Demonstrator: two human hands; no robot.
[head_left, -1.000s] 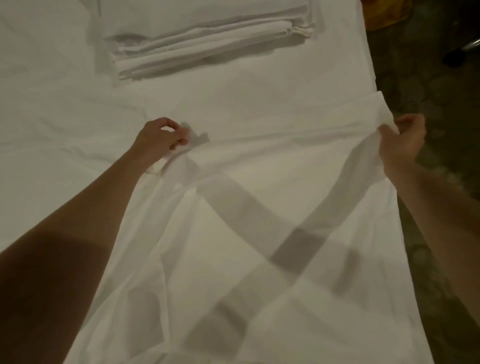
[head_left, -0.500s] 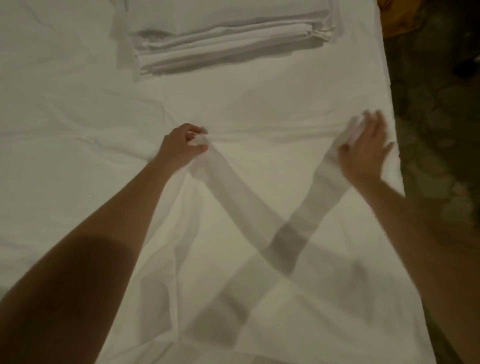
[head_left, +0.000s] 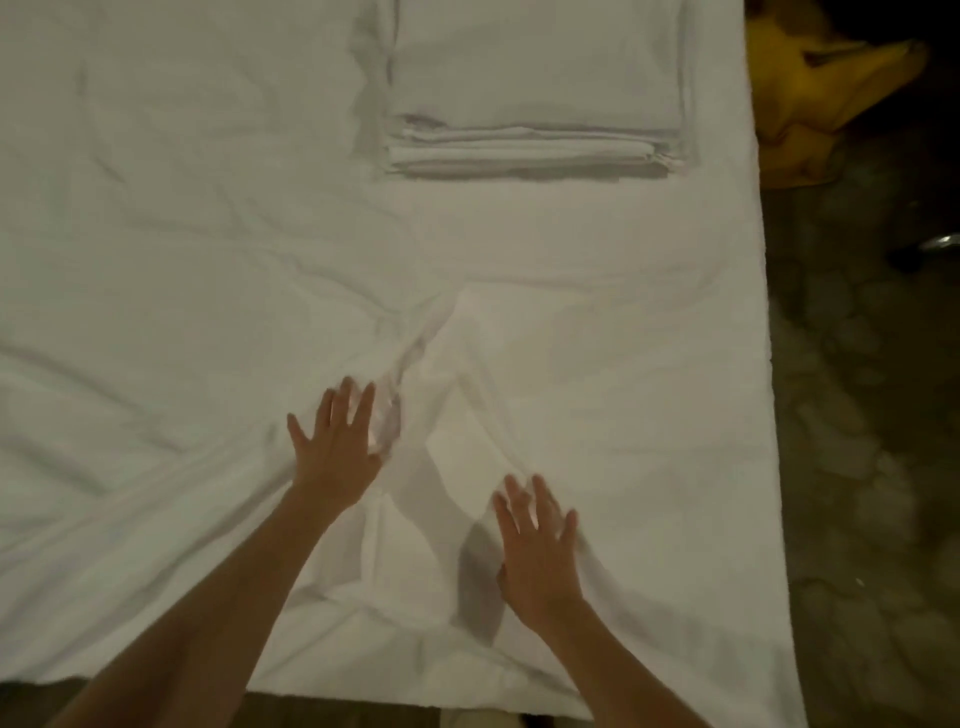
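Pressing sheet (head_left: 597, 415), hands (head_left: 335, 452) (head_left: 537, 556) spread flat

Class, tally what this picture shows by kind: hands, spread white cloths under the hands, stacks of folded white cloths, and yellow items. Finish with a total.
Hands: 2, left hand and right hand, both flat with fingers straight
Spread white cloth under the hands: 1
Stack of folded white cloths: 1
Yellow item, upper right: 1
Total: 5

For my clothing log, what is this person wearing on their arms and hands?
The left arm and right arm are bare, no sleeves in view. The left hand and right hand wear no gloves, and no watch, bracelet or ring shows.
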